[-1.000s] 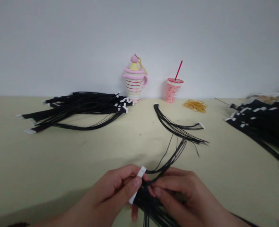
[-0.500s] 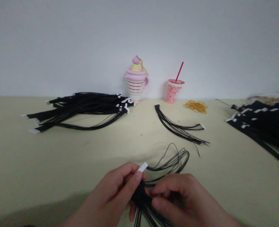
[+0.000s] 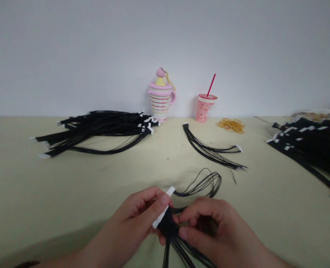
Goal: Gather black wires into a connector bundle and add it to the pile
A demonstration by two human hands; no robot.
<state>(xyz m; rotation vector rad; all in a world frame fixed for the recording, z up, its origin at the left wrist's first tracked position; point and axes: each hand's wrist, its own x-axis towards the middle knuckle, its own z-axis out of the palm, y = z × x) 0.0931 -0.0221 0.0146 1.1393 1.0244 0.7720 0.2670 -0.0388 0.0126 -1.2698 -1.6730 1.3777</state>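
The black wires (image 3: 169, 224) now bend back in a round loop, with a gap between it and the small bunch (image 3: 191, 139) further off. A second ago the loop reached up to that bunch, so now it is easy to see which wires are being worked on. The wires and their white plug (image 3: 161, 216) are low in the middle, close to the person, over the surface (image 3: 70, 193).

The left hand (image 3: 142, 216) holds the plug tight, thumb on top and fingers under it. The right hand (image 3: 218, 223) is curled beside the wires, its thumb and first finger just a little apart. Their tips are right by the wires, but one cannot tell if a wire is pinched there
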